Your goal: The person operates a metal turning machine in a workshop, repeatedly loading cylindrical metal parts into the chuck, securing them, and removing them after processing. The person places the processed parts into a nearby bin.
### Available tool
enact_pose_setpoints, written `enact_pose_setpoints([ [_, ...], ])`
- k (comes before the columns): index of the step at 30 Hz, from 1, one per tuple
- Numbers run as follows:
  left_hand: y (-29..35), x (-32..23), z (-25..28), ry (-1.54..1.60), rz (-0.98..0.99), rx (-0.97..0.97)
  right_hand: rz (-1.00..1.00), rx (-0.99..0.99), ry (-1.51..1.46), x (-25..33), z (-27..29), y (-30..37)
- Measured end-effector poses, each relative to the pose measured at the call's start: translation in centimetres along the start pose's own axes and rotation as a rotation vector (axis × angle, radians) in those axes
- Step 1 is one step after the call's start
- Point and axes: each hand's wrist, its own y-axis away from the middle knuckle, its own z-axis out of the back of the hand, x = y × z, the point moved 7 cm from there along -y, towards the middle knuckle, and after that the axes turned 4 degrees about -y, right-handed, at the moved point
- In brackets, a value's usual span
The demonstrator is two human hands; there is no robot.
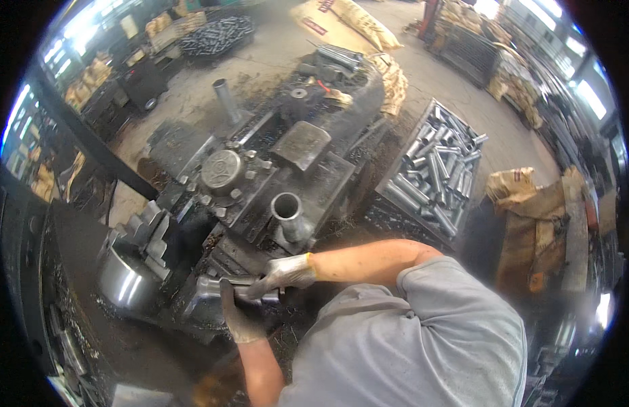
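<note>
A shiny metal tube lies crosswise in front of me, low over the machine bed. My left hand, in a dark-palmed work glove, is closed round its middle from the near side. From the right, my right hand, gloved as well, grips the tube close to its right end. Part of the tube is hidden under the fingers. Left of it sits a lathe chuck with stepped jaws. Just beyond my right hand, a wider metal tube stands upright on the machine.
A round-capped tool post and a metal block sit on the oily carriage. Behind them another tube stands upright. On the right is a metal tray piled with tubes. Sacks lie at the back.
</note>
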Motion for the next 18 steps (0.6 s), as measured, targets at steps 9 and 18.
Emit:
enact_pose_setpoints([
  [9,-2.6,0.3,2.3,-0.324,-0.269,0.005,0.203,-0.208,0.673,-5.5,6.8,0.3],
  [18,-2.4,1.3,2.0,-0.229,-0.198,-0.189,-0.101,-0.986,0.171,-19.5,29.8,31.9],
])
